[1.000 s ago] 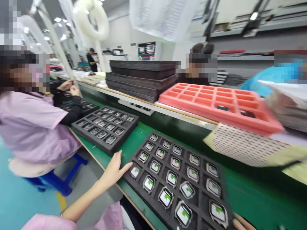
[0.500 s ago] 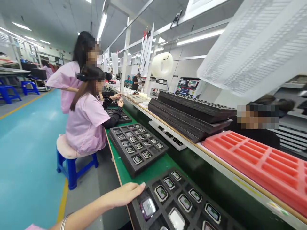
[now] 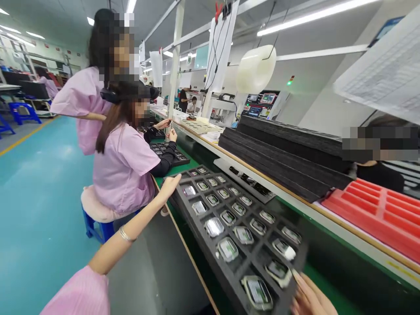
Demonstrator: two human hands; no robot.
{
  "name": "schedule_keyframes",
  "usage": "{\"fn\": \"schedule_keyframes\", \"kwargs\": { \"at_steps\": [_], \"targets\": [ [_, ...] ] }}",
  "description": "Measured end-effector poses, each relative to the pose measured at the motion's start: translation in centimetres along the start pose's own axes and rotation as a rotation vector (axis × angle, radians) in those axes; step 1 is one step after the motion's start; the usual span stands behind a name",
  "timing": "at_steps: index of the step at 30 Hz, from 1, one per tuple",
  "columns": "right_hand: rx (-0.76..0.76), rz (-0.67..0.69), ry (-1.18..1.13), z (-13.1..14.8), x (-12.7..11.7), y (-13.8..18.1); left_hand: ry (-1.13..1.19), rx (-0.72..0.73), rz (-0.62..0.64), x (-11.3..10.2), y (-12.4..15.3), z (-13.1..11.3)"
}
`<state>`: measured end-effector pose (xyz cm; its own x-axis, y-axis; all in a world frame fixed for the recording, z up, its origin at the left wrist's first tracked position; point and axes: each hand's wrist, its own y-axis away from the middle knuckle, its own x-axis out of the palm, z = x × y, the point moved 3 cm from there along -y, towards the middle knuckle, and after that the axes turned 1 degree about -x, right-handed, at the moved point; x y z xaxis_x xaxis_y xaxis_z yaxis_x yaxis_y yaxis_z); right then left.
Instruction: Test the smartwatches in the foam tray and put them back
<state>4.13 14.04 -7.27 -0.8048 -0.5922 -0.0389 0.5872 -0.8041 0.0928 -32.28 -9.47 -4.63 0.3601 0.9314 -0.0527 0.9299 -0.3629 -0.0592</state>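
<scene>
My left hand grips the far left corner of a black foam tray, thumb over its rim. At the near right corner, my right hand holds the same tray, partly cut off by the picture's lower edge. Square watch cases with pale metal frames sit in most of its compartments. Some show green patches inside, and a few have bright, shiny faces. The tray slants away from me above the green bench top. Whether it rests on another tray cannot be made out.
To the left a seated co-worker works beside another filled tray, with a person standing behind. Black foam sheets are stacked on the raised shelf at right, next to a red foam tray. A grey tray lies under the shelf.
The tray has moved forward and away from me, now covering where another filled tray lay. My left hand went forward with it, and my right hand has come into view. The camera view has shifted.
</scene>
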Motion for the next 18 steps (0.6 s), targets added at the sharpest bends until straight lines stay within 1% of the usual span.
{"fn": "schedule_keyframes", "kwargs": {
  "at_steps": [1,3,5,7,10,13,15,17,18],
  "targets": [
    [-0.030,0.092,-0.036,0.4,1.5,-0.8,-0.034,-0.011,-0.056,-0.6,-1.3,0.3],
    [-0.094,0.189,-0.060,1.1,4.2,-2.6,-0.112,-0.027,-0.147,-1.8,-3.4,0.8],
    [-0.106,0.204,-0.064,1.2,6.4,-4.6,-0.186,-0.025,-0.218,-2.7,-4.8,1.3],
    [-0.114,0.213,-0.054,0.8,8.0,-6.2,-0.263,-0.012,-0.267,-3.3,-5.6,1.9],
    [-0.113,0.220,-0.002,-0.1,9.4,-7.5,-0.388,0.031,-0.298,-3.7,-5.8,2.6],
    [-0.119,0.221,0.066,0.2,9.4,-7.3,-0.524,0.136,-0.298,-3.5,-5.0,2.3],
    [-0.152,0.196,0.105,1.8,8.1,-5.9,-0.593,0.263,-0.291,-2.7,-3.9,1.1],
    [-0.228,0.137,0.126,4.4,6.0,-2.6,-0.610,0.405,-0.255,-1.0,-2.1,-0.9],
    [-0.277,0.108,0.135,6.0,4.8,0.0,-0.602,0.471,-0.199,0.3,-1.0,-2.0]
  ]
}}
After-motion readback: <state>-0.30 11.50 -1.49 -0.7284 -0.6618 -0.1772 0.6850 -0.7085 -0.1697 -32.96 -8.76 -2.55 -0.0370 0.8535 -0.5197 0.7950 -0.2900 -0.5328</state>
